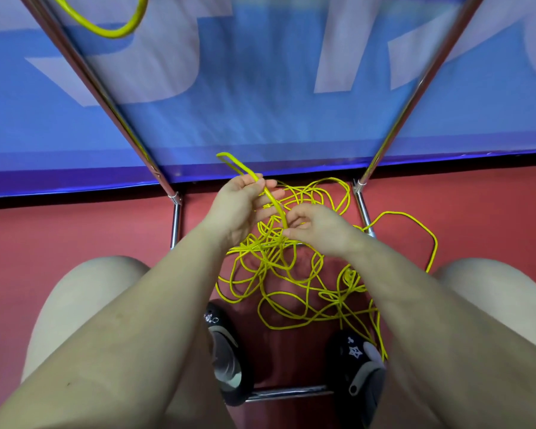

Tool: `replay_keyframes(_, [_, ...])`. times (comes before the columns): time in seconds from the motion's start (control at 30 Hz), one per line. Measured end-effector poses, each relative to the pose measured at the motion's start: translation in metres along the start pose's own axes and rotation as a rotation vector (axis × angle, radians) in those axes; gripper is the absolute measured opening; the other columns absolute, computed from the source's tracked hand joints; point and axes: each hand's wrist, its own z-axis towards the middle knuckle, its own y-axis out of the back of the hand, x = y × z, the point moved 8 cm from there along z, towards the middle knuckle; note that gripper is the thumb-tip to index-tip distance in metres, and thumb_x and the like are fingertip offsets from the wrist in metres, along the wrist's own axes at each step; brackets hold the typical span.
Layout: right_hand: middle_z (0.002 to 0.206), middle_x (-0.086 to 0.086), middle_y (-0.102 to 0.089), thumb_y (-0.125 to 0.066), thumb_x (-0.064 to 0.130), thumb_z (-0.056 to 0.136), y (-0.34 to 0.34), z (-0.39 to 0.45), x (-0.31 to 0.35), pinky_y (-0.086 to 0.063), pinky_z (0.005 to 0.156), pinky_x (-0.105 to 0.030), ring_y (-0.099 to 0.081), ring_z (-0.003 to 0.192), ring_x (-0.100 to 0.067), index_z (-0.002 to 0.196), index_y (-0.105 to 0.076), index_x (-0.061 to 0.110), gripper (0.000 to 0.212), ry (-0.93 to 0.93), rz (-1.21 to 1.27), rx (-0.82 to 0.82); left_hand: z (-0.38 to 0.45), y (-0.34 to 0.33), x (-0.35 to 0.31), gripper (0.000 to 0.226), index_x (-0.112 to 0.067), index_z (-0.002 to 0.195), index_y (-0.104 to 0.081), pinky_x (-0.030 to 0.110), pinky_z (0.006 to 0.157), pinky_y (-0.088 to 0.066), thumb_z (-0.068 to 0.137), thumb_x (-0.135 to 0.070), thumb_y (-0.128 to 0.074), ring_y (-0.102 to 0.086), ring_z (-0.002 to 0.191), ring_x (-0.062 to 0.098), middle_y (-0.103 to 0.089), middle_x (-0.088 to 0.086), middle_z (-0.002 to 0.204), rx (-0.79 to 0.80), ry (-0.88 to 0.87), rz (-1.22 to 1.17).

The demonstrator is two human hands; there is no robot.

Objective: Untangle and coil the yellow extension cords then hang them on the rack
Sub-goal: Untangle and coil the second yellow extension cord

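Observation:
A tangled heap of yellow extension cord (294,274) lies on the red floor between my knees, inside the base of a chrome rack (106,88). My left hand (242,209) holds a folded bight of cord that sticks up past its fingertips. My right hand (316,227) pinches the same strand just below, above the tangle. Another loop of yellow cord (112,29) hangs at the top left of the rack.
A blue banner with white lettering (260,88) stands behind the rack. The rack's second upright (415,97) rises on the right, and a chrome base bar (288,393) runs between my two black shoes (229,351). One loose loop reaches out right (430,236).

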Motion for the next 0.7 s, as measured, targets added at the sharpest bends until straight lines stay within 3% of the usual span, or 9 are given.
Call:
replay_keyframes(0.07, [0.071,0.006,-0.055,-0.066,0.007,0.085,0.008,0.001,0.004,-0.047,0.072,-0.027,-0.056,0.069,-0.011,0.074,-0.052,0.026,0.026,0.032,-0.031,-0.055,0.001,0.001,-0.002,0.011,-0.011,0.096,-0.050,0.025,0.062,-0.056,0.100,-0.009,-0.040,-0.068,0.079,0.011,-0.063,0.002,0.094,-0.002,0.000,-0.050])
replay_keyframes(0.13, [0.070,0.004,-0.058,-0.064,0.009,0.087,0.017,0.001,0.008,-0.049,0.069,-0.024,-0.061,0.065,-0.010,0.076,-0.052,0.024,0.021,0.048,0.039,-0.131,0.003,0.002,-0.002,0.015,-0.009,0.111,-0.050,0.024,0.065,-0.056,0.101,-0.013,-0.041,-0.065,0.084,0.013,-0.064,0.004,0.097,0.007,-0.003,-0.019])
replay_keyframes(0.23, [0.074,-0.001,-0.061,-0.057,0.009,0.091,0.036,0.000,0.009,-0.051,0.057,-0.014,-0.063,0.052,-0.003,0.090,-0.056,0.011,0.002,0.011,0.405,-0.285,0.002,-0.001,0.008,0.019,-0.015,0.116,-0.052,0.023,0.076,-0.047,0.101,-0.017,-0.041,-0.060,0.088,0.012,-0.064,-0.002,0.097,0.071,-0.005,0.282])
replay_keyframes(0.37, [0.084,-0.002,-0.063,-0.053,0.019,0.095,0.058,-0.004,-0.005,-0.055,0.062,-0.018,-0.067,0.064,-0.009,0.101,-0.055,0.009,0.012,-0.107,0.774,-0.414,-0.006,-0.012,0.034,0.020,-0.006,0.106,-0.061,0.022,0.063,-0.039,0.097,-0.020,-0.051,-0.050,0.068,0.010,-0.062,-0.002,0.084,0.282,0.007,0.729])
replay_keyframes(0.5, [0.091,-0.004,-0.064,-0.051,0.025,0.096,0.061,-0.003,-0.013,-0.056,0.070,-0.022,-0.070,0.072,-0.010,0.097,-0.055,0.012,0.014,-0.134,0.978,-0.409,-0.009,-0.018,0.031,0.014,-0.005,0.100,-0.057,0.016,0.064,-0.047,0.098,-0.002,-0.043,-0.061,0.065,-0.001,-0.063,0.000,0.081,0.289,-0.010,0.662])
replay_keyframes(0.6, [0.098,-0.005,-0.066,-0.051,0.026,0.095,0.053,-0.001,-0.012,-0.053,0.075,-0.025,-0.068,0.083,-0.014,0.107,-0.054,0.015,0.016,-0.155,0.899,-0.314,-0.007,-0.015,0.020,0.021,-0.016,0.091,-0.056,0.019,0.062,-0.051,0.099,-0.004,-0.042,-0.062,0.062,-0.003,-0.063,-0.001,0.079,0.197,-0.042,0.569])
replay_keyframes(0.7, [0.098,-0.005,-0.065,-0.057,0.022,0.092,0.036,-0.001,-0.011,-0.048,0.074,-0.021,-0.064,0.085,-0.015,0.108,-0.056,0.018,0.016,-0.172,0.424,-0.167,-0.005,-0.011,0.014,0.017,-0.015,0.098,-0.056,0.022,0.065,-0.053,0.099,-0.006,-0.042,-0.063,0.061,-0.001,-0.064,0.000,0.082,0.127,-0.043,0.458])
